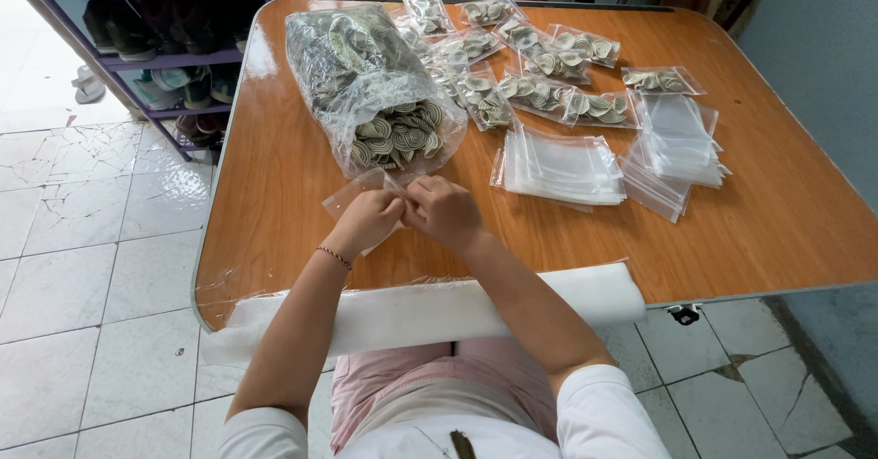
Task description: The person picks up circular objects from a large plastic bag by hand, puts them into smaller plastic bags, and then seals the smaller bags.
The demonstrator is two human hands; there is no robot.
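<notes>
You have one small clear pouch (pixel 358 192) pinched between both hands just above the near part of the bench (pixel 750 230), at about 6 o'clock from the big bag. Your left hand (pixel 368 221) and right hand (pixel 445 212) are curled into loose fists, knuckles almost touching, each grip pressed together on the pouch's edge, with both forearms running straight back toward you and a thin bracelet (pixel 334 257) on the left wrist. Just beyond your hands, at 12 o'clock, lies one large clear bag (pixel 366 84) full of striped round pieces, its open mouth facing you. At 1 o'clock sit roughly ten filled small packets (pixel 549 84) in loose rows. At 2 to 3 o'clock there are two stacks of empty pouches (pixel 558 166), side by side. One white foam roll (pixel 430 313) lies along the bench's near edge, at 6 o'clock.
</notes>
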